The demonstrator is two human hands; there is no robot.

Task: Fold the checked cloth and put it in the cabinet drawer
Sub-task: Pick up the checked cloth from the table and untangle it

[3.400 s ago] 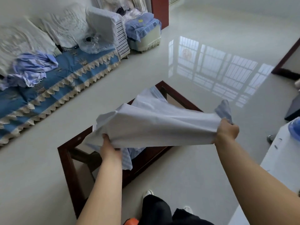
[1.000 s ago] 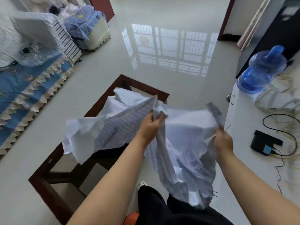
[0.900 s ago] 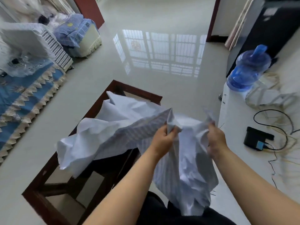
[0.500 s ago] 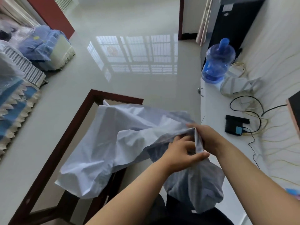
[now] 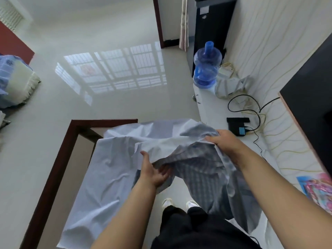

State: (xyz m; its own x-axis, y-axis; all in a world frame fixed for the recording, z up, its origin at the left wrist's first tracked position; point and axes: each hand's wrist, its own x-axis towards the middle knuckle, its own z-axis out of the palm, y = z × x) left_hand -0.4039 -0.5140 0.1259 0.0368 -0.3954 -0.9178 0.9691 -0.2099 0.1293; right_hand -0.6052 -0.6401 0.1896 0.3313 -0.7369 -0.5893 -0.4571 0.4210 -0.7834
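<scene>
Hidden or cut off:
- Left hand (image 5: 156,172): palm up beneath a fold of the checked cloth (image 5: 179,153); thumb up against the fold's edge, fingertips covered by fabric. Cannot tell whether pinching or merely supporting.
- Right hand (image 5: 222,141): back of hand upward, fingers curled over a bunched ridge of cloth, gripping it; fingertips partly buried in the folds.
- Glass-topped table (image 5: 59,164): only the dark red-brown wooden frame shows; near end covered by cloth and cut off at the lower border.
- White cabinet (image 5: 212,112): top surface visible only; drawer fronts indistinct, one small handle at the far corner.
- Dark panel at the right edge cut off.

Materials, textures, shapes:
- Cloth thin, crumpled, pale blue-white on the side spread flat over the table; fine blue-grey check on the part hanging between the hands, in front of the black trousers.
- Floor glossy, pale, reflecting a barred window.
- Blue water bottle (image 5: 206,69) translucent, round-shouldered, upright at the far end of the cabinet top.
- Small black box (image 5: 237,125) with looped black cable on the cabinet top, near the right hand.
</scene>
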